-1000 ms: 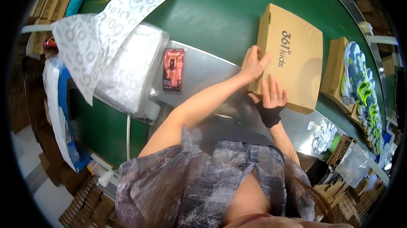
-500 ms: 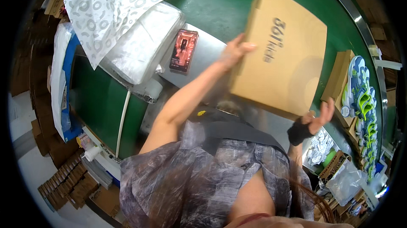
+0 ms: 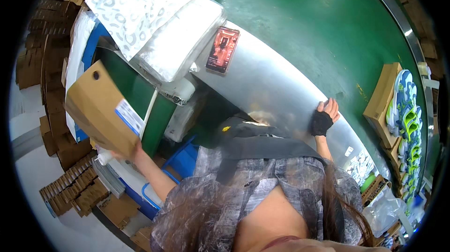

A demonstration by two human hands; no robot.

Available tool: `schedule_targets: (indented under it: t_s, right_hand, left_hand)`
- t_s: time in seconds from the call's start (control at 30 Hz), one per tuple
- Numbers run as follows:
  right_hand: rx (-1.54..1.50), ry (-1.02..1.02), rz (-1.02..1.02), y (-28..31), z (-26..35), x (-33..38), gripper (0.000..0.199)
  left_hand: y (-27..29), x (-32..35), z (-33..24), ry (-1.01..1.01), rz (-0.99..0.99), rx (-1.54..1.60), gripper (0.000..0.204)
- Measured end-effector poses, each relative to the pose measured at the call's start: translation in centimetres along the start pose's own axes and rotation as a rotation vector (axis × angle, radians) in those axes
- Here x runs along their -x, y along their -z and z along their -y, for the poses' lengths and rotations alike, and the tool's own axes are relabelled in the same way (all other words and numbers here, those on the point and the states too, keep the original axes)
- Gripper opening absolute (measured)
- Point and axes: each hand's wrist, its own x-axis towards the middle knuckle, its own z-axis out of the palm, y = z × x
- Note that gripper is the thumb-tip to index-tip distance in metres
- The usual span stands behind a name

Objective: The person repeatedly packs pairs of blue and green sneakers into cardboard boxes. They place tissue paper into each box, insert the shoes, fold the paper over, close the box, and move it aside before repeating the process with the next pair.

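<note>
Brown, a tilted box [image 3: 100, 106] is being gripped by the left hand [image 3: 137, 152]; the right hand [image 3: 326, 112], loosely spread, is lying at the edge of a metal plate [image 3: 272, 76].

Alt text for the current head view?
The left hand holds a cardboard box out to the left; the right hand, in a black fingerless glove, is at a metal worktop. A phone lies on the worktop; patterned shoes are at right.

The cardboard box [image 3: 101, 104] is now off to the left in the left hand [image 3: 136, 151], turned to show a label [image 3: 129, 117]; the right hand [image 3: 325, 115], off the box, lies at the metal sheet's [image 3: 276, 78] far edge.
</note>
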Motion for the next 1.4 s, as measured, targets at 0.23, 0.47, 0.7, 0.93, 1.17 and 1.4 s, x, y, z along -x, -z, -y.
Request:
schedule_targets:
  t_s: [0.23,0.47,0.7,0.93,1.17,1.4]
  right_hand:
    - [-0.009,-0.041,-0.014,0.3,0.1,0.3,0.036]
    - [-0.05,-0.076,-0.009,0.3,0.4,0.1,0.037]
    - [0.012,-0.145,-0.052,-1.2,-0.4,0.8,0.04]
    - [-0.629,-0.268,0.427,3.5,3.9,-5.7,0.056]
    - [-1.712,-0.169,0.482,18.2,18.2,-11.0,0.065]
    - [-1.321,-0.2,-0.028,16.7,10.1,-10.7,0.026]
  left_hand:
    - [-5.7,-9.5,8.0,-0.281,0.314,-0.816,0.076]
    - [-19.8,-18.9,14.4,0.132,0.081,-0.937,0.052]
    - [-19.2,-23.9,20.9,-0.288,0.426,-0.895,0.029]
    - [-31.2,-4.1,16.8,-1.18,0.959,-0.904,0.026]
    - [-29.8,16.7,21.1,-1.072,2.157,-0.458,0.016]
    - [-20.3,25.6,24.4,-0.843,2.168,-0.157,0.063]
